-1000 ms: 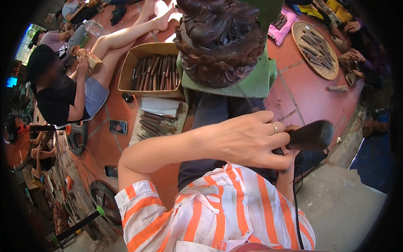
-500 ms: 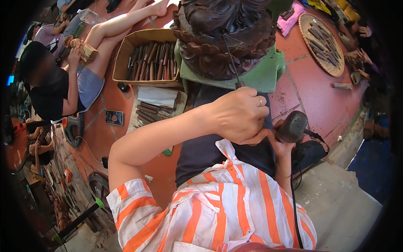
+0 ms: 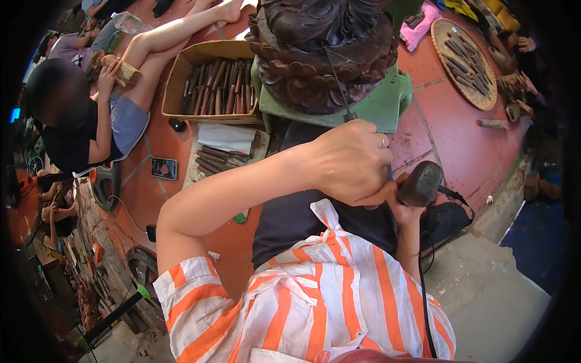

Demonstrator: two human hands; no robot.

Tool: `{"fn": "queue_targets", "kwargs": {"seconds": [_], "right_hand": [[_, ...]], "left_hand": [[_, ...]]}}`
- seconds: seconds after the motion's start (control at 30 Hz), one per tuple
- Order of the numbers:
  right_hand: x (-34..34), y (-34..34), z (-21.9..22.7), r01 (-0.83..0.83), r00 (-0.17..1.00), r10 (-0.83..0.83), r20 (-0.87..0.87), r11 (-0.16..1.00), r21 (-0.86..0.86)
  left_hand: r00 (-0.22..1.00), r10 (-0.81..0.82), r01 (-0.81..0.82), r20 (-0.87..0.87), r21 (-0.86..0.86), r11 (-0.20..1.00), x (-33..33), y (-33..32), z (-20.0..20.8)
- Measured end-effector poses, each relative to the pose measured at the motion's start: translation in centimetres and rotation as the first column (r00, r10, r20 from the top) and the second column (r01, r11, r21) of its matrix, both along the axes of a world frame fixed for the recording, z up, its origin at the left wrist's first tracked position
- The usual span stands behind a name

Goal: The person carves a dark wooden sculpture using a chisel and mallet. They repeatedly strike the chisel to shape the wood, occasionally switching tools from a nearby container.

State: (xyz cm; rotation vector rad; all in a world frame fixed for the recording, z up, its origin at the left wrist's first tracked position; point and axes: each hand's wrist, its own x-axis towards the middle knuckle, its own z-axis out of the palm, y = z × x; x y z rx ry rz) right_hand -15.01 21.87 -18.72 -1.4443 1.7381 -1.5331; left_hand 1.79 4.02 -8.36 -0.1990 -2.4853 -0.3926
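My left hand (image 3: 357, 162) is closed round the dark handle of a carving chisel (image 3: 341, 88). The chisel's long thin metal shaft reaches away from my fist to a dark brown wood carving (image 3: 327, 54) with swirling and petal-like relief, its tip at or very near the surface. Just right of that fist, my right hand (image 3: 407, 212) is wrapped round a mallet with a dark rounded head (image 3: 422, 183). The mallet head stands apart from the carving, and the fingers on its handle are partly hidden. Beneath the carving is a green support (image 3: 387, 112).
A cardboard box (image 3: 169, 97) of chisels stands left of the carving, with more tools on a board (image 3: 261, 148) nearby. A phone (image 3: 164, 169) lies on the red tiles. At far right is a round woven tray (image 3: 442, 45) of tools. Another person (image 3: 78, 130) sits at left.
My left hand has shifted slightly right and away from me, and the chisel's handle end has moved with it. My right hand and the mallet have barely moved.
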Motion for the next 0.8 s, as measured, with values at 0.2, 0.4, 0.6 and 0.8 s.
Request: {"fn": "queue_targets", "kwargs": {"seconds": [0.2,0.4,0.6,0.8], "right_hand": [[0.21,0.07,-0.03,-0.017,1.000,0.017,0.003,1.000,-0.006],[0.41,0.12,0.59,-0.081,0.997,0.081,0.006,0.996,0.023],[0.35,0.04,0.59,-0.089,0.996,0.089,0.003,0.996,0.004],[0.37,0.15,0.48,-0.093,0.996,0.093,0.006,0.996,0.007]], "left_hand": [[1.000,0.004,-0.004,0.007,0.009,1.000,-0.11,-0.03,-0.14],[1.000,-0.001,0.001,0.027,0.011,1.000,-0.04,0.01,0.15],[0.999,-0.001,0.001,0.034,0.015,1.000,-0.09,-0.06,0.20],[1.000,0.007,-0.007,0.028,0.010,1.000,-0.11,-0.03,0.14]]}}
